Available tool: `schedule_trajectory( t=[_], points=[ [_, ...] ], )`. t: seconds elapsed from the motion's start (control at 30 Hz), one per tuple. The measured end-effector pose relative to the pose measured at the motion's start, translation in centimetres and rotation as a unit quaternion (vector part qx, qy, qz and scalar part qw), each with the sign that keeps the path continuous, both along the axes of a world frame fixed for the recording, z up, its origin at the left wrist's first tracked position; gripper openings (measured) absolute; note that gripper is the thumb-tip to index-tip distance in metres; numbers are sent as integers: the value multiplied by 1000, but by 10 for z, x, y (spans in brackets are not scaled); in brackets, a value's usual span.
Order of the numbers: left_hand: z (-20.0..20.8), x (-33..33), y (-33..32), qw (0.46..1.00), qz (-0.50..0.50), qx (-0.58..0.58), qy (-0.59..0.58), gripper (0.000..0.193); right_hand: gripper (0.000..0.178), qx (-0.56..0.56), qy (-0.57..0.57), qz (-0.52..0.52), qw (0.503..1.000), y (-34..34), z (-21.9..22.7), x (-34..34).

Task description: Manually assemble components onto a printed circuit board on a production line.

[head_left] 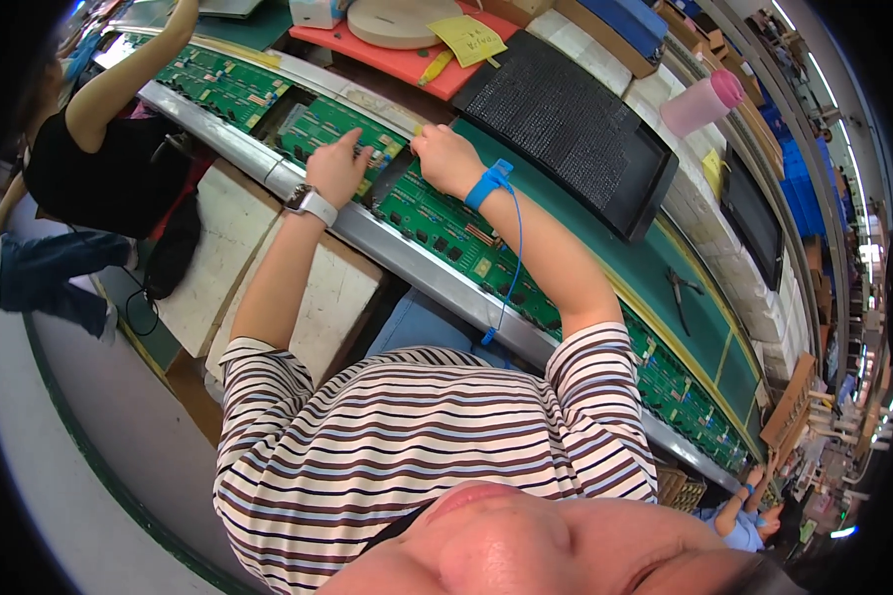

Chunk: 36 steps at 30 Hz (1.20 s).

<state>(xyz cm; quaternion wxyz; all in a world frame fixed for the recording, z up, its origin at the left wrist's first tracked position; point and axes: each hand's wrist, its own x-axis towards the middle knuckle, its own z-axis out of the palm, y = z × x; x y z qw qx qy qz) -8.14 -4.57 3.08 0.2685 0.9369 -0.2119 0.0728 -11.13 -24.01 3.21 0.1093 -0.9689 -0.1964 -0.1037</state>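
Note:
My left hand (pixel 337 169) is over a green circuit board (pixel 313 121) on the rail line, fingers apart, touching or just above its components. Just right of it, my right hand (pixel 448 161) has its fingers curled together at that board's right end. Something small and yellowish shows at those fingertips, but I cannot make out what they hold. Another green circuit board (pixel 432 220) lies in the rails below my right hand, with a dark gap between the two boards. A blue wrist strap (pixel 489 184) with a cord is on my right wrist; a watch (pixel 311 203) is on my left.
Beyond the rails lie a black tray (pixel 566 124) of small dark parts, pliers (pixel 681 297) and a red board (pixel 417 61) bearing a round beige disc (pixel 402 20). A pink bottle (pixel 702 102) stands farther right. At left, a co-worker's arm (pixel 129 74) reaches over the line.

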Motion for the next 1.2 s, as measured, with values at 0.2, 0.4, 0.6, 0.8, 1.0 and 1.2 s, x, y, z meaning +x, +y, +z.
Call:
schedule_trajectory(
  t=[0.2, 0.4, 0.6, 0.8, 1.0, 1.2],
  points=[
    [6, -25, -16, 1000, -25, 1, 17, 29, 12, -20, 30, 10, 999, -1, 2, -3],
    [5, -31, -21, 997, -46, 25, 52, 36, 15, -25, 27, 44, 998, -11, 3, -9],
    [5, -44, -32, 995, -79, 16, 52, 38, 12, -27, 45, 50, 997, -29, 5, -23],
    [8, -59, -44, 991, -116, 20, 68, 39, 10, -33, 66, 42, 996, -44, 10, -42],
    [23, -57, -44, 991, -98, -15, 92, 40, 13, 37, 47, 27, 998, -30, 35, -54],
    [36, -58, -56, 837, -102, -419, 337, 38, 18, 425, 120, 16, 897, 3, 44, -63]
  ],
)
